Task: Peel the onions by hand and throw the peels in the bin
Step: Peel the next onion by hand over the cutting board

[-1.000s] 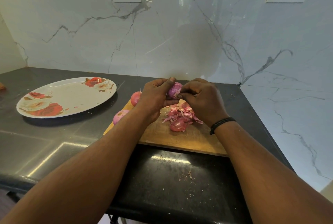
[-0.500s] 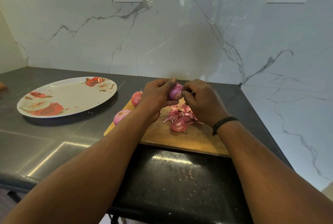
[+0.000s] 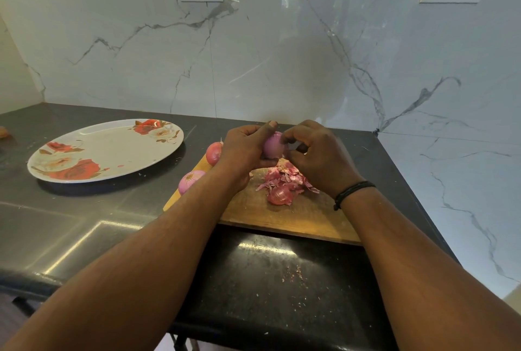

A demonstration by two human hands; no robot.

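My left hand (image 3: 244, 150) grips a small pink onion (image 3: 273, 146) above the wooden cutting board (image 3: 296, 218). My right hand (image 3: 318, 156) meets it from the right, its fingertips pinching at the onion's top. A heap of pink onion peels (image 3: 284, 181) lies on the board right under both hands. Two more onions rest at the board's left side: one (image 3: 213, 153) behind my left wrist, the other (image 3: 189, 180) nearer to me, partly hidden by my forearm. No bin is in view.
A large oval plate with red flowers (image 3: 107, 150) lies on the dark counter (image 3: 70, 223) to the left. Marble walls with two sockets close off the back and right. Small peel crumbs (image 3: 293, 274) dot the counter in front of the board.
The onion has been turned in my left hand and shows a smoother pale side now. My right fingers have shifted up to its top. Both hands stay over the board.
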